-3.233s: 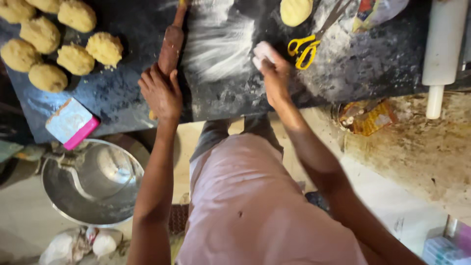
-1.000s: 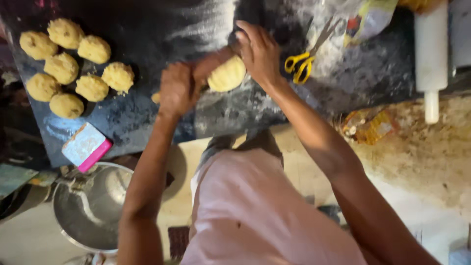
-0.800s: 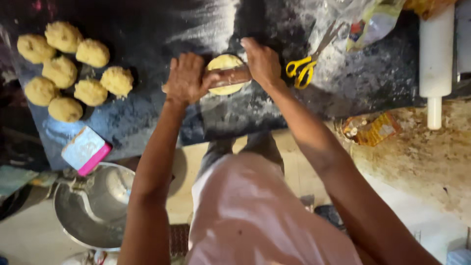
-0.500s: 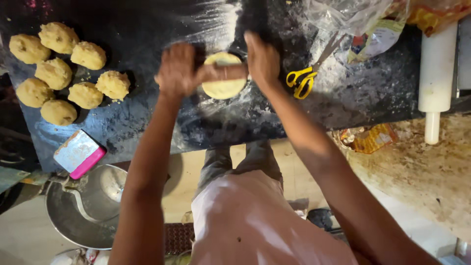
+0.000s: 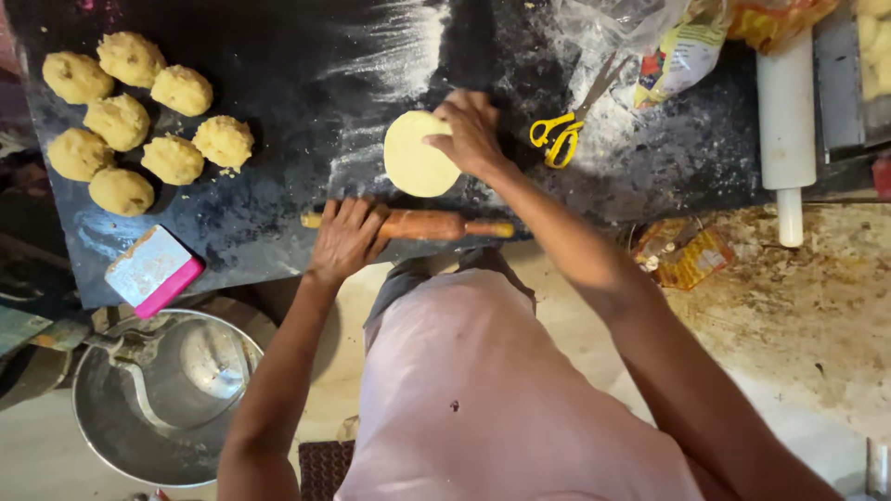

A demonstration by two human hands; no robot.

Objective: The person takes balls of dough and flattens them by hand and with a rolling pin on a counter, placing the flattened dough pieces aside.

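Wooden rolling pin (image 5: 418, 224) lies near the front edge of the black slab (image 5: 278, 83); our left hand (image 5: 345, 239) rests flat over its middle. Our right hand (image 5: 471, 134) presses its fingertips on one flattened dough disc (image 5: 415, 158), just beyond the pin. We judge the rolling barely begun: one disc is partly flattened, while seven dough balls (image 5: 139, 121) wait unrolled at far left.
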